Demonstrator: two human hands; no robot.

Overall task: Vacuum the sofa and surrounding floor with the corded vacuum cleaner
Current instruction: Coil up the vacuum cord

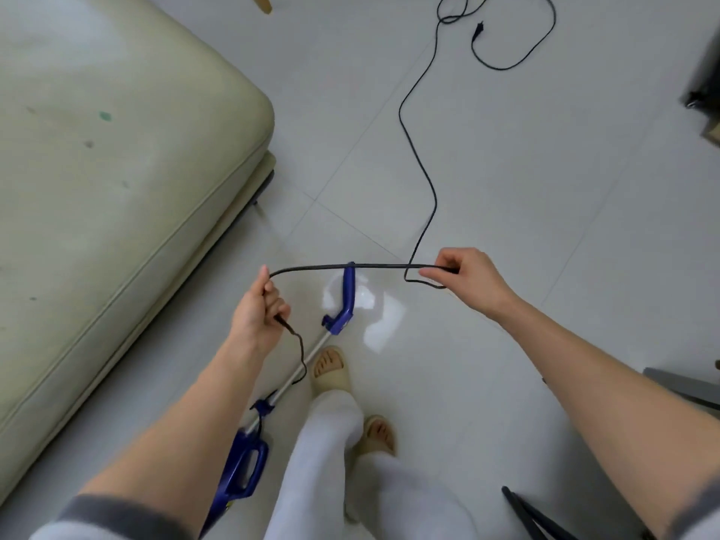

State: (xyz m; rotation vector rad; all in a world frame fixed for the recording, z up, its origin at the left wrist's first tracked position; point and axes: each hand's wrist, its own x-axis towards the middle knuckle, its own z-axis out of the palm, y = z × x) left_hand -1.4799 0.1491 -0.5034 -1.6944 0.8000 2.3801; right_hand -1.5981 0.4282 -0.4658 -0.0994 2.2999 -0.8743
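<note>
I stand on the white tiled floor (506, 189) beside the cream sofa (117, 169), the black power cord (422, 181) stretched taut between my two hands. My left hand (259, 309) has its fingers curled round the cord near where it drops toward the vacuum; my right hand (465, 272) pinches it between thumb and fingers, with a small loop hanging just below. The blue corded vacuum cleaner (243, 467) leans by my left leg, its metal tube (300, 368) rising to the blue handle (345, 302), whose top hook touches the stretched cord. From my right hand the cord trails away across the tiles to its plug (477, 31), lying loose on the floor and well apart from me, so I judge the machine is unpowered.

The risks as I see them: the slack ahead lies in loops that could knot or catch my sandalled foot (330, 370) as I move; a hard tug could topple the leaning vacuum onto the tiles; a dark furniture corner (705, 83) at the right edge could snag the trailing cord.

No container shows here; whether the vacuum's dust bin holds anything I cannot tell.
</note>
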